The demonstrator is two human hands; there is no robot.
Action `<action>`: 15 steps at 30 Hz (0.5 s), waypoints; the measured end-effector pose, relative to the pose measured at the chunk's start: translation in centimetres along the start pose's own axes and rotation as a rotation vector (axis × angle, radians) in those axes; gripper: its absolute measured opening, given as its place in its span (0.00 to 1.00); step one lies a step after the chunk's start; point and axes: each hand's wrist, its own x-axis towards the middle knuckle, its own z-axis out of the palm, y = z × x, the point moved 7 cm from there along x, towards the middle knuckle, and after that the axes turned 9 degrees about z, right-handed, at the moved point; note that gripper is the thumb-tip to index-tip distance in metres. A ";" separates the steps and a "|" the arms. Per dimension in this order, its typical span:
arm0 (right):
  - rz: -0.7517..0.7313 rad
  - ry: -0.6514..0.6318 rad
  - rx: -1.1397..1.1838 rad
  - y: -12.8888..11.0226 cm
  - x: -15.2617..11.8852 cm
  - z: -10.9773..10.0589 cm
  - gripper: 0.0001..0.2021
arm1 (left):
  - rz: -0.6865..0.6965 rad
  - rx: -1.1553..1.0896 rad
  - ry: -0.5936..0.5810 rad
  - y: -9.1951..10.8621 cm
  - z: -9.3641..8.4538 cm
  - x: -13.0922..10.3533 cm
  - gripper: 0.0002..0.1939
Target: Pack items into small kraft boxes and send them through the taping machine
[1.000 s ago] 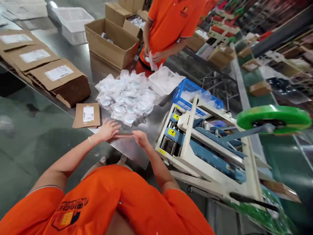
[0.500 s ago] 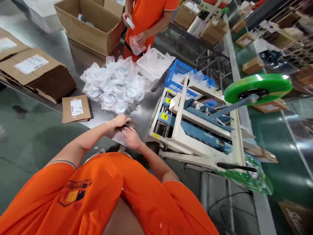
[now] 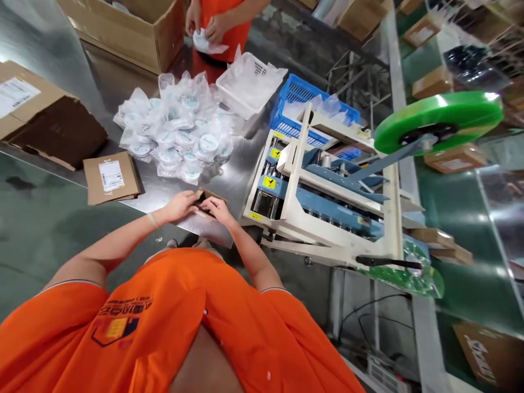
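- Head view, hands: the person's left hand [image 3: 179, 206] and right hand [image 3: 218, 207] meet at the near edge of the shiny steel table [image 3: 229, 185], both gripping a small brown cardboard carton [image 3: 203, 197]. The fingers curl over its flaps; the carton sits on the table between the hands, partly hidden by them.
- Head view, step in hand: judging by the raised flap at the far corner, the carton looks half-formed, being opened out or folded into shape. The exact fold cannot be made out.
- Head view, near things: a flat brown carton with a white label [image 3: 111, 177] lies just left of the hands. Beyond them is a heap of clear bags holding round white tins [image 3: 176, 131]. To the right stands a cream and blue taping machine [image 3: 327, 202] with a green tape reel [image 3: 438, 121].
- Head view, far side: another person's hands [image 3: 207, 24] hold a white bag beside a large open cardboard box [image 3: 135, 27].
- Next move, as a judgement: squaring the carton calls for holding one side down while pressing the flaps, keeping it clear of the table edge.
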 end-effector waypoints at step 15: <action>-0.032 0.311 -0.899 0.8 -1.7 1.4 0.47 | -0.374 -0.217 0.385 -4.9 2.2 1.7 0.53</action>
